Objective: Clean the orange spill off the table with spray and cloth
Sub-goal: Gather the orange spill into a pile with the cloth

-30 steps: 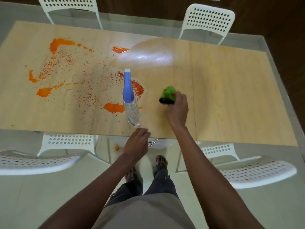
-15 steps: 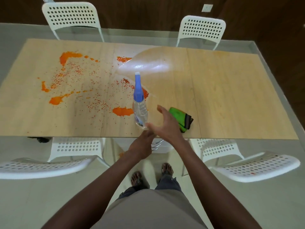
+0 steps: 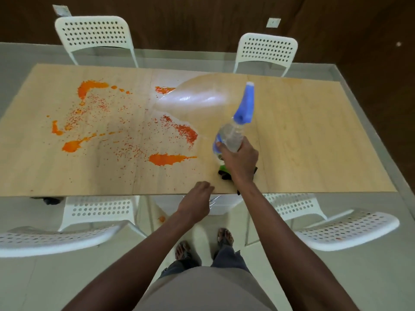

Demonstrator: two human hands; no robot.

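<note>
orange spill [image 3: 166, 158] spreads in blotches and specks over the left half of the table [image 3: 314, 142], its nearest patch by the front edge; right hand [image 3: 240, 161] grips the clear spray bottle [image 3: 233, 133], blue nozzle tilted toward the far edge; green cloth [image 3: 223, 169] lies mostly hidden under that hand, seemingly crumpled; left hand [image 3: 196, 202] hangs loosely curled at the front edge, holding nothing.

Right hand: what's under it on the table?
Under the right hand, which grips the spray bottle, a green cloth with dark edging peeks out on the table; most of it is covered.
</note>
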